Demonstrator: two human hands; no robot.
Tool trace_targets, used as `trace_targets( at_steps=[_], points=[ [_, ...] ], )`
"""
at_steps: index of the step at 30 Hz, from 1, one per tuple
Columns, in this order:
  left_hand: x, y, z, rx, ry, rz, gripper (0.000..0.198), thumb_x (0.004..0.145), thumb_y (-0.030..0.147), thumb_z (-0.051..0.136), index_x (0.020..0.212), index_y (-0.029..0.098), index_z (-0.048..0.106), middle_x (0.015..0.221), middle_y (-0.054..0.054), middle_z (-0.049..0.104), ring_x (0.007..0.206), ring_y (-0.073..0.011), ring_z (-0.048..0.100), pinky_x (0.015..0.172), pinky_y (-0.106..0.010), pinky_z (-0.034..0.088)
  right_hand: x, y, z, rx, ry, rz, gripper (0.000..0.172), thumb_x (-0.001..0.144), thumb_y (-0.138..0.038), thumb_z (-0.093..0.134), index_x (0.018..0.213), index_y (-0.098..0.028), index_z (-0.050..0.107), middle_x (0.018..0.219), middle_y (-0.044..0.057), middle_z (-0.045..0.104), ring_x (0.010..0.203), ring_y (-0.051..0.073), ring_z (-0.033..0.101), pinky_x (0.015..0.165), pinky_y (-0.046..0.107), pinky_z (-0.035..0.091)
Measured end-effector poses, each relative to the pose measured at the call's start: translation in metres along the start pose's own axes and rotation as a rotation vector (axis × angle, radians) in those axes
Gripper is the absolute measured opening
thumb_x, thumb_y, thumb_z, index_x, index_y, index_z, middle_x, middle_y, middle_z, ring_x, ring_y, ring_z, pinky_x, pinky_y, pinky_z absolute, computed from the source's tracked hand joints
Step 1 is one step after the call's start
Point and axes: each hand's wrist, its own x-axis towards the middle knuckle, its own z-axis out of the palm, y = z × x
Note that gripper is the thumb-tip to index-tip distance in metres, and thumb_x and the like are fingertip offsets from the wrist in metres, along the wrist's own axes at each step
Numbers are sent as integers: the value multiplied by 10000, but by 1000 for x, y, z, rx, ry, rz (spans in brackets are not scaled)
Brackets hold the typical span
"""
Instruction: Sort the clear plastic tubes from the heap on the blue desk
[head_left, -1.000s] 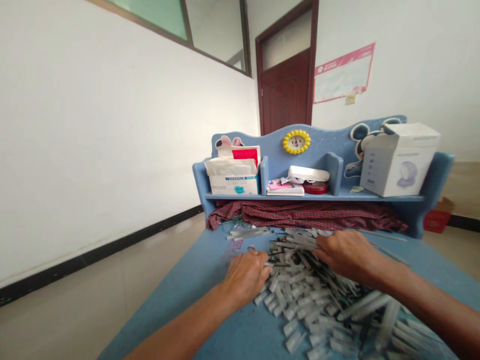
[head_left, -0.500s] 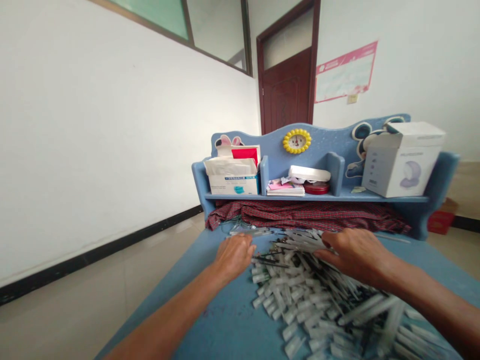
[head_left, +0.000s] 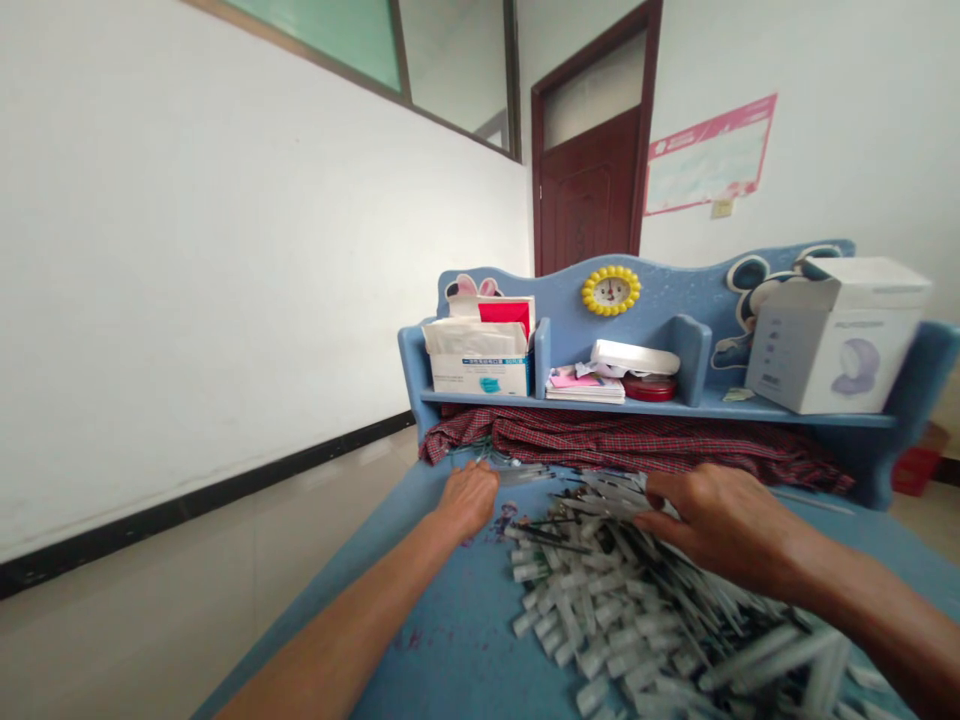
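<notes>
My left hand [head_left: 470, 498] is closed, its fingers folded down at the back left of the blue table [head_left: 450, 620]. Just beyond its knuckles lie several slim clear pens [head_left: 529, 472]; what the fingers hold, if anything, is hidden. My right hand [head_left: 712, 515] curls over the far right of a heap, forefinger and thumb pointing left among translucent pen barrels [head_left: 611, 490]. Its grasp is partly hidden. The heap spreads toward me, with frosted pen caps [head_left: 600, 615] on its left, dark thin refills [head_left: 679, 565] in the middle and more clear barrels [head_left: 780, 655] at the near right.
Red checked cloth [head_left: 637, 440] lies bunched under the blue shelf [head_left: 487, 401] at the back. On the shelf are a mask box [head_left: 480, 373], papers [head_left: 585, 391], a red round tin [head_left: 649, 388] and a white carton [head_left: 832, 345]. A yellow flower clock [head_left: 610, 291] hangs above.
My left hand has shifted away from the heap, uncovering a small printed picture on the table. My right hand stays at the heap. The view has swung slightly left.
</notes>
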Motion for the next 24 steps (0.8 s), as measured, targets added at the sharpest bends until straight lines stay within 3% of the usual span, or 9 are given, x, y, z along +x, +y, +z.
trace_targets(
  at_steps=[11,16,21,24],
  points=[
    [0,5,-10,-57,-24,42,272,685,-33,427,839,68,627,941,-186,594,938,-282,557,757,-350,449,12,-14,-25,166,83,-28,263,832,-416,450,731,-233,609,651,33,660,625,186,605,522,258,249],
    [-15,13,-33,-121,54,59,220,808,70,381,945,115,547,928,-115,573,841,-223,576,730,-317,439,12,-19,-18,192,125,-35,280,849,-418,428,747,-225,604,650,31,662,625,178,606,529,258,244],
    [-34,40,-60,-560,216,304,187,888,211,342,893,170,524,821,-40,580,792,-157,550,705,-242,412,14,-32,-8,210,123,-73,263,860,-392,416,845,-210,605,706,51,678,662,186,625,534,257,256],
    [-45,55,-66,-763,255,395,186,880,219,380,879,170,559,810,-36,589,795,-151,545,710,-235,403,14,-39,-6,261,80,-114,262,879,-345,391,793,-206,596,674,43,666,634,167,618,530,243,274]
  ],
)
